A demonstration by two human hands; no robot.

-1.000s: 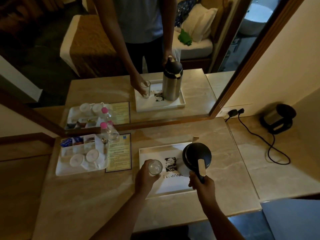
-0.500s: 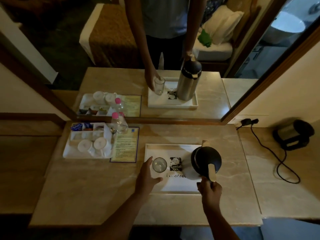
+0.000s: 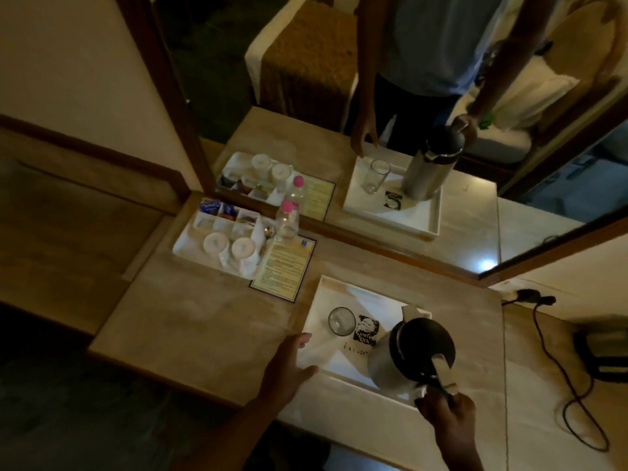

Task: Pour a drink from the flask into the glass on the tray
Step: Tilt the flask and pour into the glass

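A steel flask (image 3: pixel 411 355) with a black lid stands upright at the right of the white tray (image 3: pixel 317 300) on the marble counter. My right hand (image 3: pixel 445 411) grips the flask's handle at its near side. A clear drinking glass (image 3: pixel 341 321) stands upright on the tray's left part, beside a black-printed coaster (image 3: pixel 366 331). My left hand (image 3: pixel 289 367) hovers open at the tray's near left edge, a short way from the glass and not touching it.
A second white tray (image 3: pixel 185 248) with upturned cups, sachets and a pink-capped bottle (image 3: pixel 287 220) sits at the back left, next to a printed card (image 3: pixel 283 266). A kettle base (image 3: pixel 601 355) and its cord (image 3: pixel 560 375) lie at the right. A mirror lines the back.
My left hand has let go of the glass and drawn back to the tray's near left edge. The right hand stays on the flask handle. The view has tilted.
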